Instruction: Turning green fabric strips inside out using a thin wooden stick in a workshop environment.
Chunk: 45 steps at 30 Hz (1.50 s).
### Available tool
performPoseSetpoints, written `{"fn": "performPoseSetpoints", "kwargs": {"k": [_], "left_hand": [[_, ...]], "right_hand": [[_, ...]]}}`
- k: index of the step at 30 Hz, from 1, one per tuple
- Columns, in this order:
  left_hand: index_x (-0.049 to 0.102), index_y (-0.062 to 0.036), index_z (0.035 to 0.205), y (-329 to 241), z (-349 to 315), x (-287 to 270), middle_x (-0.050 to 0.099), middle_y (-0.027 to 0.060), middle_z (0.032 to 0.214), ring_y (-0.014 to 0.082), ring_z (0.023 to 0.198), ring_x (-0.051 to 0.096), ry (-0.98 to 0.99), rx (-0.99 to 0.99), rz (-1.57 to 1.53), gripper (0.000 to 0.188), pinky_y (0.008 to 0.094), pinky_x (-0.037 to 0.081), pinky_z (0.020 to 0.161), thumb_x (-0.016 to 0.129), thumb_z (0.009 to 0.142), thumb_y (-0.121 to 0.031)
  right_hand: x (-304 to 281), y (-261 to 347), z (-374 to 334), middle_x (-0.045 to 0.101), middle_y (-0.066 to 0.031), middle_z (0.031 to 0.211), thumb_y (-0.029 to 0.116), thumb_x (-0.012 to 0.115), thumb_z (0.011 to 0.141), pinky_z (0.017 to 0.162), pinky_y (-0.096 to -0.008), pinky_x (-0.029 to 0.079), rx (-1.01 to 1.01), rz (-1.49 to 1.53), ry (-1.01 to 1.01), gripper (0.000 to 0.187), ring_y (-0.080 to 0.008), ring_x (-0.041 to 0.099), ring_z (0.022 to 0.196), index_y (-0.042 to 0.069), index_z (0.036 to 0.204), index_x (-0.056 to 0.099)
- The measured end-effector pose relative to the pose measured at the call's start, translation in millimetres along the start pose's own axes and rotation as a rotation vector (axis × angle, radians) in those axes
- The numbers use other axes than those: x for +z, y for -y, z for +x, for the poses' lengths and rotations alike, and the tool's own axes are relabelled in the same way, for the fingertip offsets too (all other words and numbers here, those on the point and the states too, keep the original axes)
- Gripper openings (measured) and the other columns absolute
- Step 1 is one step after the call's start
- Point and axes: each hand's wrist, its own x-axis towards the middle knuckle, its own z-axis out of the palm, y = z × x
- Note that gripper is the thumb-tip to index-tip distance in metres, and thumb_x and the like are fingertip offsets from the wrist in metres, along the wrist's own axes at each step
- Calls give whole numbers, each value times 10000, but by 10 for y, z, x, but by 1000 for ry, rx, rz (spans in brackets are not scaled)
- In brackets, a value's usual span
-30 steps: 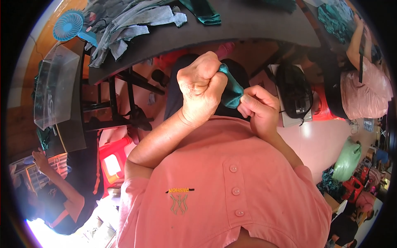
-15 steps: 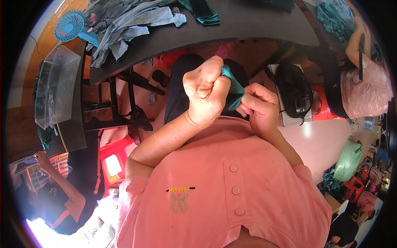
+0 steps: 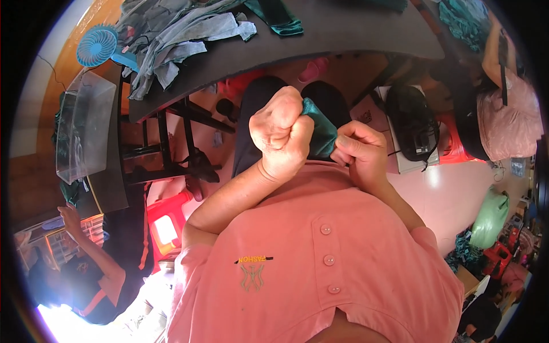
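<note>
A small piece of dark teal velvety cloth (image 3: 321,131) is stretched between my two hands, above my lap. My left hand (image 3: 280,132) is closed like a fist, with the cloth's upper left part against its thumb side; the fingers' far side is hidden. At the cloth's lower right corner, my right hand (image 3: 362,147) pinches the edge between thumb and fingers. Whether the cloth is a flat piece or a sewn tube, I cannot tell.
On the dark table (image 3: 343,31) ahead lie grey-green cloth strips (image 3: 189,34), folded teal cloth (image 3: 277,20) and a blue fan (image 3: 97,46). A clear plastic bin (image 3: 86,126) stands left. A black bag (image 3: 409,123) is at right. Co-workers sit on both sides.
The cloth now shows wider and more spread between my hands. My left hand has shifted slightly left and down; the right hand keeps its pinch. The whole view has tilted slightly.
</note>
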Motion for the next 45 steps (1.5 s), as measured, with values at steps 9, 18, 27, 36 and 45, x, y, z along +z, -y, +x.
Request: {"fn": "performPoseSetpoints", "kwargs": {"k": [9, 18, 27, 36, 45], "left_hand": [[464, -24, 631, 103, -42, 30, 453, -17, 631, 48, 574, 374, 82, -179, -104, 127, 209, 287, 512, 411, 690, 75], [472, -16, 641, 88, 0, 6, 442, -27, 628, 49, 569, 348, 128, -275, -57, 135, 220, 254, 510, 417, 709, 87], [488, -9, 624, -28, 179, -110, 494, 30, 618, 110, 528, 414, 177, 24, -39, 169, 245, 325, 487, 455, 680, 148], [554, -29, 699, -240, 295, -116, 524, 87, 726, 247, 603, 489, 382, 740, 503, 177, 342, 402, 535, 586, 525, -32], [548, -30, 712, -162, -74, 58, 521, 82, 757, 238, 632, 493, 435, 805, 366, 276, 335, 343, 544, 597, 443, -66]], "right_hand": [[-33, -10, 19, 466, 9, 589, 35, 655, 846, 471, -240, 274, -46, 107, 142, 105, -64, 359, 504, -8, 778, 589], [-77, 32, 73, 499, 9, 625, 45, 653, 853, 501, -227, 307, -88, -93, 106, 96, -61, 407, 531, -6, 788, 604], [-169, 152, -10, 506, 18, 626, 68, 649, 857, 507, -218, 302, -64, -179, 146, 95, -47, 415, 548, 6, 792, 616], [-133, 321, -3, 500, 26, 608, 133, 643, 853, 508, -217, 300, 57, -587, 107, 123, -40, 412, 545, 28, 791, 633], [174, 308, 161, 498, 57, 618, 75, 621, 883, 477, -197, 285, -292, -346, -60, 80, -10, 399, 542, 19, 826, 623]]}}
